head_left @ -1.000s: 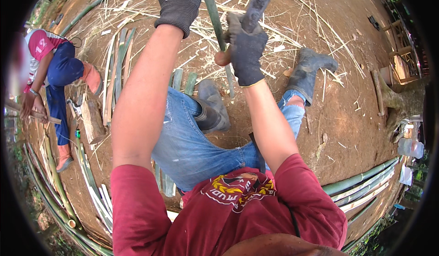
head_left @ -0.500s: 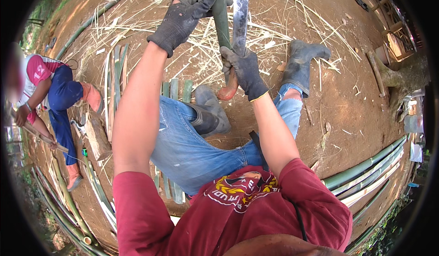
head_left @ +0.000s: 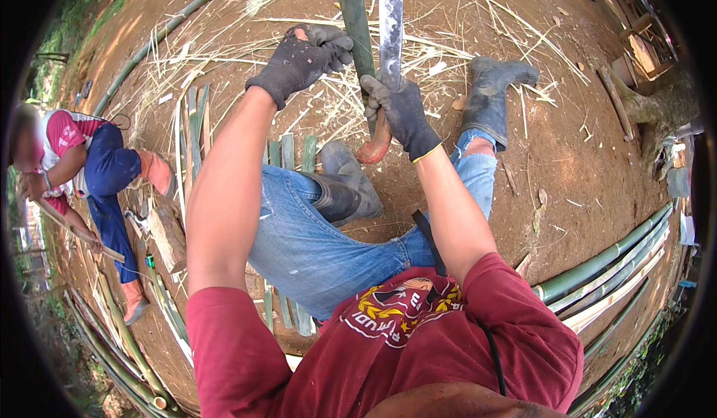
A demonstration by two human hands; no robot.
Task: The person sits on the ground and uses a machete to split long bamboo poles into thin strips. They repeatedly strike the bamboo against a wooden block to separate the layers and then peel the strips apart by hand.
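Observation:
My right hand (head_left: pixel 399 112), in a dark work glove, is wrapped round the handle of a machete (head_left: pixel 390 30). Its broad, stained blade points up and away, and the reddish curved butt (head_left: pixel 375 143) sticks out below my fist. Just left of the blade stands a green bamboo pole (head_left: pixel 351 7), running past the top edge of the picture; its lower end passes behind my right hand. My left hand (head_left: pixel 308 58), gloved too, is just left of the pole with curled fingers. Whatever lies inside them, if anything, is hidden.
Pale bamboo shavings (head_left: pixel 328 104) litter the soil ahead. Bamboo poles (head_left: pixel 597 265) lie at the right, more poles (head_left: pixel 134 343) at the lower left. A co-worker (head_left: pixel 82 164) sits at the left holding a long piece. My boots (head_left: pixel 485 104) flank the work.
My left hand has come off the bamboo pole and dropped slightly down toward me. The right hand keeps its grip on the machete. The view has shifted a little.

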